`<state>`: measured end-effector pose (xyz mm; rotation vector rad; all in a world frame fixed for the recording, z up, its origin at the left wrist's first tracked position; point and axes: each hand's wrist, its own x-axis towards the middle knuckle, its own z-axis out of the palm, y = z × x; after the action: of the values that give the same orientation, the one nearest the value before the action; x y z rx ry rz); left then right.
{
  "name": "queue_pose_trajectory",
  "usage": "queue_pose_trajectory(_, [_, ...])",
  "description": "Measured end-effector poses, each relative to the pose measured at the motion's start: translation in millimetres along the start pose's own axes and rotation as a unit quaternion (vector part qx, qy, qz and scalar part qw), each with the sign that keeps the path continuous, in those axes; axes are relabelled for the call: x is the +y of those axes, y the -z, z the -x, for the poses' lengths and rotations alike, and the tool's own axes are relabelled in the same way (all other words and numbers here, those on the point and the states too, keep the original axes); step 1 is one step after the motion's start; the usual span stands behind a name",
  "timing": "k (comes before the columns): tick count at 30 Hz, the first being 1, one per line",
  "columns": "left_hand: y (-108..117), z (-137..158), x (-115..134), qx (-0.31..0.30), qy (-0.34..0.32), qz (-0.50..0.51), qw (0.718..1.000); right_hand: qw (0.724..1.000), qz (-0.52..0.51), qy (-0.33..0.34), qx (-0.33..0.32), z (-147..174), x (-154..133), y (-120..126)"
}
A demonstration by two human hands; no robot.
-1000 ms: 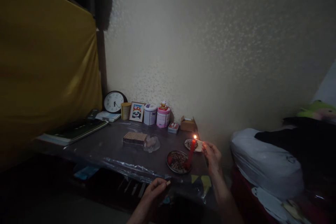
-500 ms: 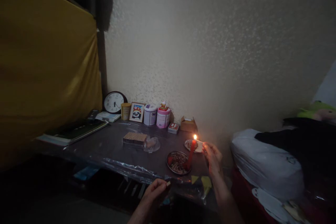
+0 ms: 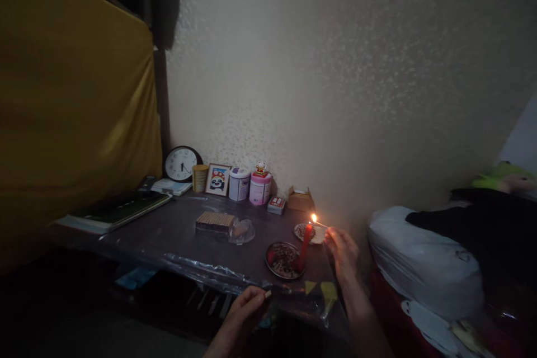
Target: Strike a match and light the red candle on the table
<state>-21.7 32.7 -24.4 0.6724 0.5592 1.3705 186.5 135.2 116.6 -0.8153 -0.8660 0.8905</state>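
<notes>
A burning match [image 3: 322,225] is pinched in the fingertips of my right hand [image 3: 342,249]. Its flame is just above and right of the tip of a red candle [image 3: 306,246], and a tiny glow shows at the wick. The candle stands tilted slightly right in a round metal dish [image 3: 271,269] with dark and pale bits in it. Low at the table's front edge, my left hand [image 3: 247,305] is closed around a small object with a pale end [image 3: 268,294], mostly hidden by the fingers. Behind the candle lies a second plate [image 3: 319,235] with similar bits.
On the plastic-covered table [image 3: 155,235] sit a stack of thin slabs [image 3: 215,221], a clear plastic piece [image 3: 243,231], a cardboard box [image 3: 300,199] and a book [image 3: 121,210]. A clock [image 3: 183,164], picture frame [image 3: 217,179] and tins [image 3: 260,189] line the wall. White bundle [image 3: 423,257] right.
My right hand has drawn slightly to the right, taking the match flame from the candle's tip to just above and beside it. The left hand is nearly still.
</notes>
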Motion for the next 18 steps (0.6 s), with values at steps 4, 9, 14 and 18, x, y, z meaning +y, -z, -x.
queue_pose_trajectory(4, [-1, 5, 3, -0.030, -0.008, -0.012, 0.999, 0.999, -0.047, -0.012, -0.020, 5, -36, 4])
queue_pose_trajectory(9, [-10, 14, 12, -0.027, -0.005, -0.022, 0.999, 0.991, -0.117, 0.021, -0.064, 22, -106, 28])
queue_pose_trajectory(14, [-1, 7, 2, -0.007, -0.003, -0.014, 1.000, 0.995, 0.036, 0.051, -0.082, 21, -107, 54])
queue_pose_trajectory(18, [10, -1, -8, -0.008, 0.000, -0.007, 1.000, 0.991, 0.117, 0.042, -0.051, 16, -97, 64])
